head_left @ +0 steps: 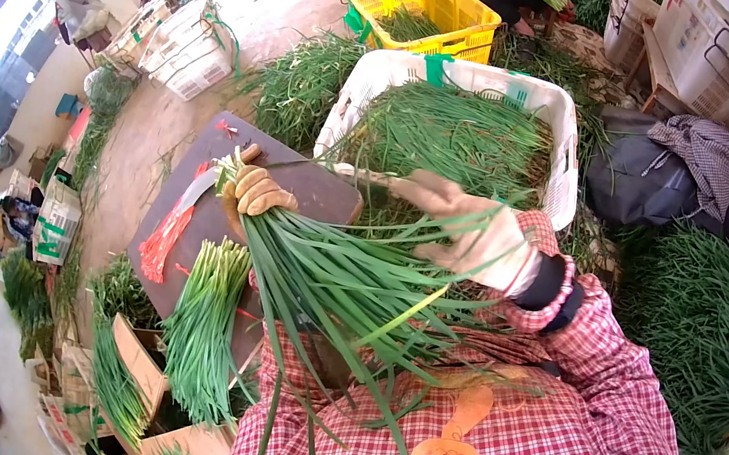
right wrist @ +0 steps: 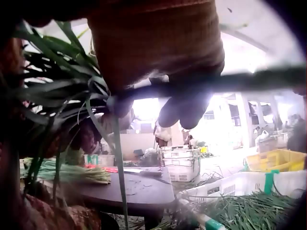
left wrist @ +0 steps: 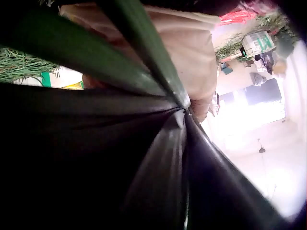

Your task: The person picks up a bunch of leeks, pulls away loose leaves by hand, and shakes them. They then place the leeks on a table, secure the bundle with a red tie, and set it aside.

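My gloved left hand (head_left: 259, 193) grips a bunch of long green chives (head_left: 329, 265) near its pale stem ends, over the dark board. The leaves fan out to the right, across my checked top. My gloved right hand (head_left: 478, 242) is among the leaves on the right, its fingers extended and apart, with a few leaves crossing it. In the left wrist view, dark leaves (left wrist: 144, 48) hide most of the left glove (left wrist: 192, 52). The right glove's fingers (right wrist: 187, 110) hang beside leaves in the right wrist view. A neat chive bundle (head_left: 208, 327) lies on the board's near edge.
On the dark board (head_left: 295, 179) lie red ties (head_left: 164, 242) and a pale blade-like strip (head_left: 195, 191). Beyond stand a white crate (head_left: 569, 156) of chives and a yellow crate (head_left: 475, 29). Chive heaps (head_left: 694, 331) lie at right; cardboard boxes (head_left: 140, 359) stand at lower left.
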A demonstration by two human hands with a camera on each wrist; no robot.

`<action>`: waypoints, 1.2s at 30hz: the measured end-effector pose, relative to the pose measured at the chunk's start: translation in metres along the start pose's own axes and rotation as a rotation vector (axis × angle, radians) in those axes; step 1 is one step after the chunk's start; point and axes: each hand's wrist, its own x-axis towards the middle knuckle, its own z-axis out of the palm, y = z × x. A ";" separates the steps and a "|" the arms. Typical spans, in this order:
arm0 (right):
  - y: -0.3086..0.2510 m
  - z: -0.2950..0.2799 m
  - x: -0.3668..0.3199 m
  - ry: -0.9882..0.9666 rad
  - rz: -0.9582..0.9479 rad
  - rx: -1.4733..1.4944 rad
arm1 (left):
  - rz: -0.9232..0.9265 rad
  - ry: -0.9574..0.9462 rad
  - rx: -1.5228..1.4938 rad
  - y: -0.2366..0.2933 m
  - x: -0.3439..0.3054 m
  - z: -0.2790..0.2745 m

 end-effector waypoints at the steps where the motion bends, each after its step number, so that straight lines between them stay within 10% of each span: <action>1: 0.000 0.004 0.009 -0.057 -0.147 -0.184 | 0.004 0.004 0.000 -0.004 0.002 0.000; 6: 0.040 0.038 -0.024 -0.152 0.005 1.283 | 0.059 0.009 0.019 0.006 -0.004 0.003; 7: 0.060 0.032 -0.030 -0.138 -0.143 1.143 | 0.080 0.003 0.012 0.014 -0.008 0.001; 13: 0.023 -0.091 -0.069 -0.147 0.610 0.731 | 0.118 -0.003 0.072 0.040 -0.010 -0.001; 15: -0.005 -0.084 -0.053 -0.129 -0.154 0.636 | 0.113 0.001 0.100 0.043 -0.007 -0.004; 17: -0.047 -0.053 -0.028 -0.089 -0.372 0.486 | 0.095 0.034 0.096 0.045 -0.007 -0.006; 23: -0.068 0.037 0.003 -0.173 -0.393 -0.070 | 0.144 0.097 0.147 0.042 -0.021 -0.005; 29: -0.055 0.000 -0.028 -0.585 -0.331 0.711 | 0.254 0.164 0.110 0.079 -0.038 -0.014; 34: -0.006 -0.009 -0.073 -0.491 0.171 0.691 | 0.274 0.209 0.146 0.125 -0.048 -0.026; 36: 0.007 -0.014 -0.083 -0.478 0.081 0.389 | 0.284 0.220 0.174 0.137 -0.049 -0.029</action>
